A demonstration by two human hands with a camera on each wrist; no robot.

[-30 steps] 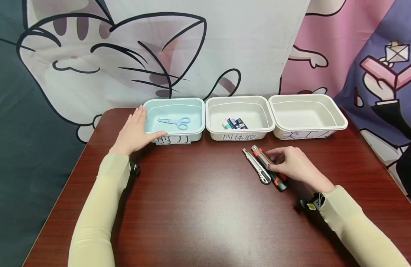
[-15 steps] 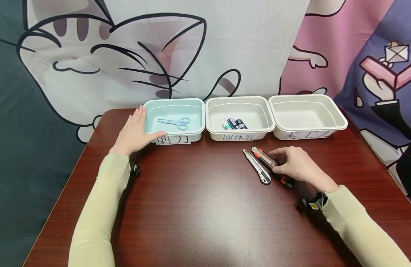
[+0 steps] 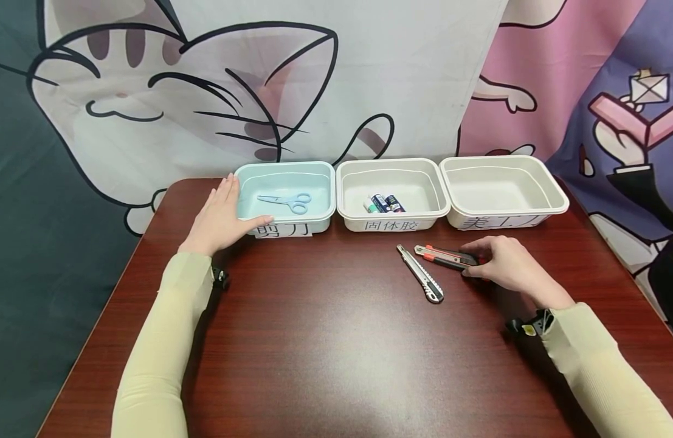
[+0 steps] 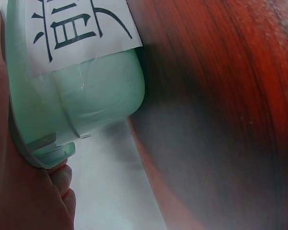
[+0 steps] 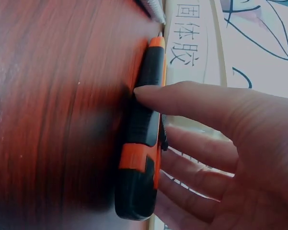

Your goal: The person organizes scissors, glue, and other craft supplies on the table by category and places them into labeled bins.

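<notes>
My right hand [image 3: 506, 261] pinches a black and orange utility knife [image 3: 448, 257] between thumb and fingers, its silver tip facing left. In the right wrist view the thumb presses the black grip of the knife [image 5: 146, 100], and the thick butt end points down the frame. A second utility knife, slim and silver [image 3: 421, 274], lies on the table to the left of that hand. My left hand [image 3: 216, 216] rests against the left end of the light blue bin [image 3: 327, 210], fingers straight along its side and thumb over the front rim. Blue scissors [image 3: 286, 201] lie inside that bin.
A cream bin [image 3: 349, 222] holding several small glue sticks [image 3: 388, 203] stands in the middle of the row. Another cream bin [image 3: 557, 198] stands at the right end. Paper labels are on the bin fronts. Behind the dark red table [image 3: 325, 340] hangs a printed cloth [image 3: 424, 73].
My right hand has moved right with the black and orange utility knife, turning it from a slant toward level, away from the silver one. The left hand has stayed put.
</notes>
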